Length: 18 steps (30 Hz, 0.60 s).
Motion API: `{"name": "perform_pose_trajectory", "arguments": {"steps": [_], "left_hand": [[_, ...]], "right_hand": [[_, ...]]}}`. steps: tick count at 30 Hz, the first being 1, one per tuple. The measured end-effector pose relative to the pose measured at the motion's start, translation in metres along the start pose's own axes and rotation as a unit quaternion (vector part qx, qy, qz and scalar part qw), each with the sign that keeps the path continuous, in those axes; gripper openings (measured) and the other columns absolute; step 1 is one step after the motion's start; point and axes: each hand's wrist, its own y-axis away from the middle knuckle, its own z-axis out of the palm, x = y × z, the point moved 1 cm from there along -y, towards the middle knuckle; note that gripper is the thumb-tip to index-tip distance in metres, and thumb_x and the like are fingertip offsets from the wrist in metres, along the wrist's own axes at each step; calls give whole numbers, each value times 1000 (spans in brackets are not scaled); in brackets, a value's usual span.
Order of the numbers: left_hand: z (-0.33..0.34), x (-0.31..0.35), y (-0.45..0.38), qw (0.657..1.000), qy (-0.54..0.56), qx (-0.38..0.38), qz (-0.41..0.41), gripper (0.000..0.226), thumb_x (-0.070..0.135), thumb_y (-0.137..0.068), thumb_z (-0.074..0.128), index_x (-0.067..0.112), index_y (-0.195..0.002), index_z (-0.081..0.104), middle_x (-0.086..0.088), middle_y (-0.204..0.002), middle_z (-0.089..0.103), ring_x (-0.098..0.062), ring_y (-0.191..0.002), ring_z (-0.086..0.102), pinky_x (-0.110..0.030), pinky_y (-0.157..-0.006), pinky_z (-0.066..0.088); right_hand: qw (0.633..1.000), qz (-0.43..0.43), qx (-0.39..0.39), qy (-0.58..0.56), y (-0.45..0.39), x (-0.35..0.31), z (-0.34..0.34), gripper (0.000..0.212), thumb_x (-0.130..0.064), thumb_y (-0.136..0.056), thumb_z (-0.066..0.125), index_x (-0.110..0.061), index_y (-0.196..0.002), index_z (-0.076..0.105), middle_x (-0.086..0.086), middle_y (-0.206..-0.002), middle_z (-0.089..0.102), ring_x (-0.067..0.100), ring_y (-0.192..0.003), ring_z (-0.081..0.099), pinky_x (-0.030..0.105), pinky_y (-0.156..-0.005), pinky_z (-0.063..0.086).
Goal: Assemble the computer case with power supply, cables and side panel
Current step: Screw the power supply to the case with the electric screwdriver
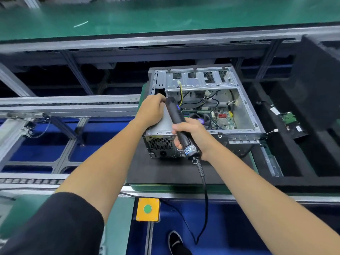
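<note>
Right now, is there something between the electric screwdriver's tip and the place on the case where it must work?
The left hand is curled around the tip end of the electric screwdriver, beside the power supply in the case. It hides the tip and target. The right hand grips the body. Nothing else visibly blocks it.

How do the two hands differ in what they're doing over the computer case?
The right hand grips the black electric screwdriver around its body; the left hand is curled at the tool's tip end, on top of the grey power supply. The left hand reaches farther into the computer case; the right stays nearer. Both arms are bare.
</note>
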Motion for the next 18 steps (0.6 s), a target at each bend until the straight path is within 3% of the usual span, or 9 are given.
{"name": "perform_pose_trajectory", "arguments": {"steps": [3,6,11,14,16,18], "left_hand": [[-2,3,2,998,-45,39,27,26,-2,-86,44,3,-99,65,-14,-99,64,-37,-108,52,-36,-82,36],[-2,3,9,999,-33,27,1,35,-3,-91,42,4,-118,62,-13,-122,62,-34,-126,46,-40,-101,36],[-8,-1,24,994,70,-14,-88,40,0,-98,28,7,-125,57,-10,-131,55,-23,-118,49,-21,-89,35],[-14,-5,24,992,60,-47,-96,41,2,-99,27,11,-126,57,-10,-133,52,-24,-113,49,-24,-87,37],[-17,-6,16,992,38,-64,-98,43,3,-97,28,13,-128,56,-12,-135,50,-30,-121,47,-34,-98,39],[-18,-4,6,990,-26,-87,-104,47,6,-96,29,20,-132,54,-13,-137,49,-33,-128,39,-39,-105,32]], "right_hand": [[1000,-3,-9,3,13,6,-1,28,-17,-72,69,-6,-88,48,8,-74,57,22,-48,54,25,-44,45],[1000,-3,-12,-16,25,16,2,31,-17,-73,70,-7,-93,47,8,-78,55,22,-47,53,26,-43,44],[1000,4,-26,17,53,38,6,33,-19,-75,72,-8,-94,47,8,-72,55,23,-47,53,27,-44,43],[998,45,-38,29,74,54,10,53,-18,-74,73,-15,-116,42,7,-60,59,23,-46,53,26,-44,42],[996,73,-34,34,85,65,14,78,-18,-73,73,-19,-139,31,10,-59,61,22,-47,55,26,-44,44],[995,83,-36,44,94,75,18,87,-18,-75,73,-18,-148,26,11,-59,62,21,-47,56,27,-45,46]]}}
